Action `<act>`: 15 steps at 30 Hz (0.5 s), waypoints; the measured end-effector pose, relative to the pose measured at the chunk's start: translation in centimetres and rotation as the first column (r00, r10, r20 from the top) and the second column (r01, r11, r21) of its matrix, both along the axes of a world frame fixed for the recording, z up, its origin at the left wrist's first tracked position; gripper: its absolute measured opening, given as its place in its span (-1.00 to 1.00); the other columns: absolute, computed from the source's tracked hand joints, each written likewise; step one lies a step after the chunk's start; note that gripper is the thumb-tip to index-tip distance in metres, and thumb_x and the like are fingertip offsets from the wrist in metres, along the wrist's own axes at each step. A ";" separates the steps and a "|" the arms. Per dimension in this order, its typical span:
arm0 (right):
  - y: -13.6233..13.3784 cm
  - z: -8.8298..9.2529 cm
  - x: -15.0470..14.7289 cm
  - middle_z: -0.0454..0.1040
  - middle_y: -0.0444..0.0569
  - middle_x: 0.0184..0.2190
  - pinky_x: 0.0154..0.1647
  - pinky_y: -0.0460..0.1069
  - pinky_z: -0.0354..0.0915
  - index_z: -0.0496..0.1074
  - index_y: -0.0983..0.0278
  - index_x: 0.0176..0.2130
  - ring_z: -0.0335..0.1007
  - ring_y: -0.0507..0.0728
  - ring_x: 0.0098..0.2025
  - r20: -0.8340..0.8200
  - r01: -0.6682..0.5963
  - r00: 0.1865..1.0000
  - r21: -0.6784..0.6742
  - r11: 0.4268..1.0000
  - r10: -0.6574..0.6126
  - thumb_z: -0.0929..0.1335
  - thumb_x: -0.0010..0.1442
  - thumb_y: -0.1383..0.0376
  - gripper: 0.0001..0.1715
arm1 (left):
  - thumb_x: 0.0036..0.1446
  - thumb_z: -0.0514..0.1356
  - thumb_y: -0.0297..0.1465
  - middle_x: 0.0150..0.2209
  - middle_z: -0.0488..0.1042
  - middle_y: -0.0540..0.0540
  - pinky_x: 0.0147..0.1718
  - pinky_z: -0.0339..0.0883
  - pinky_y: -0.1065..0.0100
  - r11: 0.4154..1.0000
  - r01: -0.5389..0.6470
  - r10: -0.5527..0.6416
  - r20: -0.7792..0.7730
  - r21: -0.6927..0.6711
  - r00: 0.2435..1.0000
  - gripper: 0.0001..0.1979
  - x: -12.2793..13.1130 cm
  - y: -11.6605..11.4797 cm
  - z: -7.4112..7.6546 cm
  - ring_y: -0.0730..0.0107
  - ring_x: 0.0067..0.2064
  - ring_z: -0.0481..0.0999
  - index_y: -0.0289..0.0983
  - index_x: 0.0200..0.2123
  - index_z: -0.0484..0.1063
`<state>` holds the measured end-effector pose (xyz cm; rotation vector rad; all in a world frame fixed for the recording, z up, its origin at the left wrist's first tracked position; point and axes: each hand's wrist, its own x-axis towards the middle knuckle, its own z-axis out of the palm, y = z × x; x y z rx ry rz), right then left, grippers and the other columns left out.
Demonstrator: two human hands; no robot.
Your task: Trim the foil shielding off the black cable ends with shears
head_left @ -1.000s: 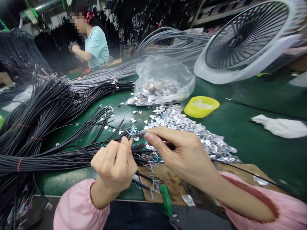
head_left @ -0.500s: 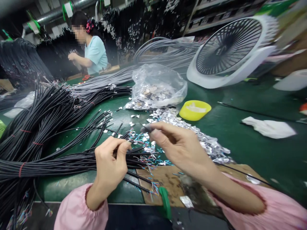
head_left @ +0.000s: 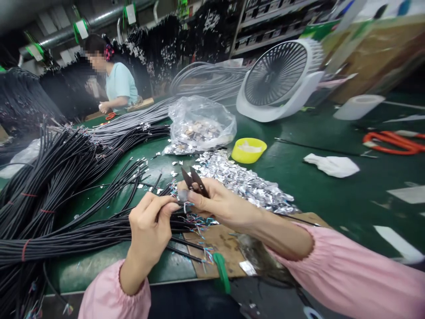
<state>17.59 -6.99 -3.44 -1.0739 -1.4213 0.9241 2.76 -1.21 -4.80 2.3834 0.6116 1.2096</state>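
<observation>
Between the thumb and fingers of my left hand (head_left: pixel 151 228) is the end of a black cable, with thin coloured wires (head_left: pixel 187 204) coming out of it. My right hand (head_left: pixel 222 201) is closed around dark thread snips (head_left: pixel 195 180), whose blades point up and away, slightly apart. Its thumb and forefinger meet at the cable end, close to my left fingertips. Below my left hand lies a bundle of black cables (head_left: pixel 99 230), tied with a red band, with stripped coloured wire ends. A heap of silvery foil scraps (head_left: pixel 239 179) spreads beyond my right hand.
A clear plastic bag (head_left: pixel 202 122) of scraps, a yellow dish (head_left: pixel 249 150) and a white fan (head_left: pixel 279 79) stand farther back. Orange-handled scissors (head_left: pixel 393 142) and a crumpled white tissue (head_left: pixel 332 165) lie right. More black cables (head_left: pixel 56 177) pile left. A co-worker (head_left: pixel 119 84) sits beyond.
My right hand has come down and left to the cable end, and the snips now show clearly. The view has turned right, bringing the orange-handled scissors into sight.
</observation>
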 end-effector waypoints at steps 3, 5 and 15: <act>0.0 0.1 -0.3 0.10 -0.17 -0.60 -0.59 -0.08 0.02 0.13 0.24 -0.50 0.03 0.01 -0.57 0.304 0.251 0.885 0.326 0.911 -0.353 0.18 0.17 0.31 -0.79 | 0.20 0.02 -0.45 -0.54 0.37 -0.01 -0.49 0.21 0.46 0.994 0.039 -0.049 -0.099 -0.107 0.994 -0.74 -0.1 -0.1 0.1 0.51 -0.50 0.32 -0.27 -0.49 0.41; 0.1 0.0 0.0 0.16 -0.10 -0.55 -0.56 -0.06 0.05 0.13 0.24 -0.49 0.09 0.04 -0.52 0.390 0.381 0.688 0.524 0.762 -0.612 0.17 0.09 0.44 -0.84 | 0.21 0.00 -0.42 -0.59 0.35 0.00 -0.53 0.17 0.46 0.978 0.051 -0.080 -0.137 -0.202 0.987 -0.68 -0.2 -0.2 0.3 0.51 -0.54 0.30 -0.27 -0.56 0.38; 0.0 0.5 0.5 0.17 -0.14 -0.54 -0.57 -0.10 0.05 0.20 0.28 -0.50 0.06 -0.01 -0.53 0.290 0.282 0.862 0.409 0.868 -0.416 0.24 0.22 0.05 -0.59 | 0.17 0.05 -0.35 -0.67 0.30 0.05 -0.64 0.07 0.49 0.929 0.008 -0.042 -0.085 -0.371 0.995 -0.68 -0.2 -0.2 0.8 0.55 -0.63 0.25 -0.29 -0.60 0.36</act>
